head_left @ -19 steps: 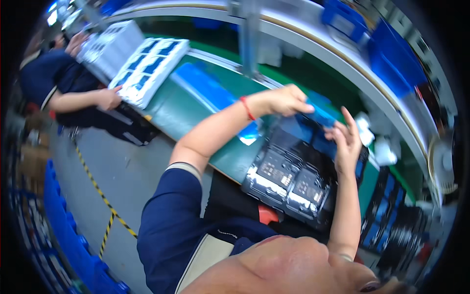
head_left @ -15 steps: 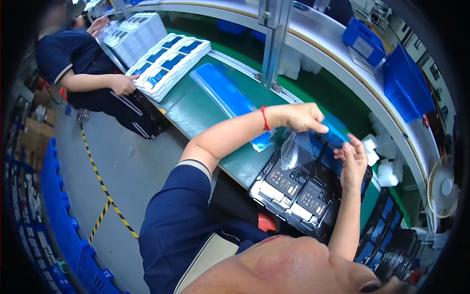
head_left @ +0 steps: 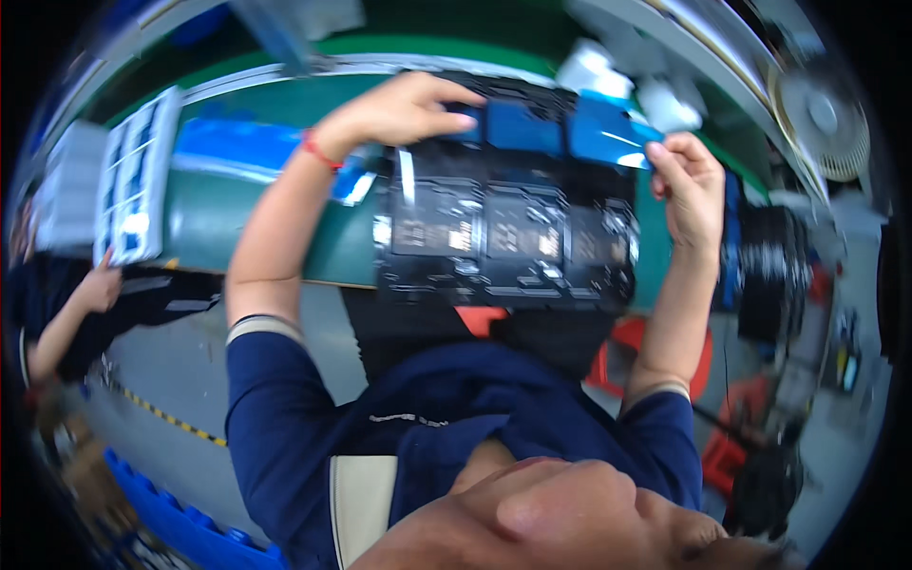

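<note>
A black moulded tray (head_left: 503, 296) lies on the green table in front of me. Its near row holds flat black labelled packs (head_left: 528, 224) that look like batteries. Blue film-faced pieces (head_left: 524, 127) fill its far row. At the far-left corner my left hand (head_left: 404, 109) reaches over a blue piece, thumb and forefinger apart. My right hand (head_left: 692, 185), by the far-right corner, pinches the edge of a blue film (head_left: 608, 131) between thumb and forefinger. Motion blur hides whether this film is stuck to the piece below it.
Left of the tray lie long blue film sheets (head_left: 237, 147). Further left, a white tray (head_left: 138, 180) stands beside a stack of white trays (head_left: 71, 190), near a co-worker's hand (head_left: 99, 288). Stacked black trays (head_left: 771, 271) stand right; a fan (head_left: 822, 119) is at the far right.
My view has swung round to the right. My hands, close together at a blue film above the tray, have moved apart to its two far corners. The clear film below my left hand no longer shows.
</note>
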Motion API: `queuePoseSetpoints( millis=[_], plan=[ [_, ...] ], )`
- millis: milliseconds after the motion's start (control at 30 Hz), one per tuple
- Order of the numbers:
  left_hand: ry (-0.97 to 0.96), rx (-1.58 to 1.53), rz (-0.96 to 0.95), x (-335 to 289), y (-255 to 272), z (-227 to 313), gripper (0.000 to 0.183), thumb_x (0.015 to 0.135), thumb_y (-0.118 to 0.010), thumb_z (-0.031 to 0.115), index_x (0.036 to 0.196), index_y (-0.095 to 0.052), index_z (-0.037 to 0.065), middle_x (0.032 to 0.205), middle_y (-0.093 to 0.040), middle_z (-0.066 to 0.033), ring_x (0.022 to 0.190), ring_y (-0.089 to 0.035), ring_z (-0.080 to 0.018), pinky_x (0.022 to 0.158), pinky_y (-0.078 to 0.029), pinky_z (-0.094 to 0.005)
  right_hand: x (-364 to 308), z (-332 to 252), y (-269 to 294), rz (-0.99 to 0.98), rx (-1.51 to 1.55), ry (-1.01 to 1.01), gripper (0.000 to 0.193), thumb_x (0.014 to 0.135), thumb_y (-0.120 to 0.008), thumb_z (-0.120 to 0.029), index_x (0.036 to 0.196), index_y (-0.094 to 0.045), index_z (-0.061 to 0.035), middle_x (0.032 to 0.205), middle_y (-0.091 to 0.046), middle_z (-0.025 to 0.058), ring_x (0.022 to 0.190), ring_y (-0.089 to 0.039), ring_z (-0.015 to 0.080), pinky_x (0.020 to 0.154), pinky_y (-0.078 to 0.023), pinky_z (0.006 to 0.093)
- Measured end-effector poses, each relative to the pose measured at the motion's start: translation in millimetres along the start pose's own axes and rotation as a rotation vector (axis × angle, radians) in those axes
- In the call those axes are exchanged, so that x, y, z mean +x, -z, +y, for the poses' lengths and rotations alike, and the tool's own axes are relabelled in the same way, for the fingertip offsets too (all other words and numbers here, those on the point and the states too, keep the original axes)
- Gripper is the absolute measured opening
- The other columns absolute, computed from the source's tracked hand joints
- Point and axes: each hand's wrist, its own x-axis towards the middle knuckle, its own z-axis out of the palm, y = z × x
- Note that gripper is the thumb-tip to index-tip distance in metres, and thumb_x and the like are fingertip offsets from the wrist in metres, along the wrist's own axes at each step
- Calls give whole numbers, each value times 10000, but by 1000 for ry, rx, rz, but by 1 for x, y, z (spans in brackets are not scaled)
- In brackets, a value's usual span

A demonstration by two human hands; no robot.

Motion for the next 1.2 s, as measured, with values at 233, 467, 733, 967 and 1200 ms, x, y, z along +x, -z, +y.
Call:
queuePoseSetpoints(
  millis=[233, 467, 733, 967, 1200],
  plan=[
    [39, 44, -6, 8, -15, 1, 426, 904, -593, 178, 1298, -531, 29, 542, -384, 65, 498, -299, -23, 450, -257, -236, -80, 41, 51, -40, -113, -344, 156, 806, -729, -73, 751, -584, -58, 573, -547, -34, 414, -393, 4, 362, -277, 178],
    [96, 35, -17, 7, -13, 3, 426, 914, -599, 179, 1306, -524, 28, 562, -361, 89, 514, -283, -12, 466, -247, -216, -85, 54, 50, -36, -120, -367, 152, 811, -724, -84, 743, -593, -46, 566, -555, -29, 410, -386, 2, 365, -261, 178],
    [122, -15, 2, 8, -15, -1, 433, 889, -635, 211, 1273, -557, 28, 531, -354, 55, 504, -282, -42, 463, -254, -254, -93, 52, 46, 9, -142, -357, 154, 814, -715, -79, 726, -592, -52, 578, -575, -14, 417, -392, -1, 373, -258, 178],
    [113, 12, 14, 6, -15, 3, 428, 891, -636, 206, 1273, -558, 32, 524, -335, 55, 504, -278, -42, 467, -252, -254, -94, 53, 46, 11, -137, -367, 156, 813, -718, -87, 719, -598, -51, 585, -583, -11, 423, -399, 1, 378, -263, 176],
    [114, 31, -16, 6, -14, 3, 438, 919, -603, 178, 1321, -513, 30, 552, -330, 100, 505, -263, -7, 463, -216, -216, -92, 55, 48, -4, -137, -359, 141, 810, -717, -80, 728, -609, -43, 583, -584, -7, 424, -412, 6, 377, -266, 176]
  ],
)
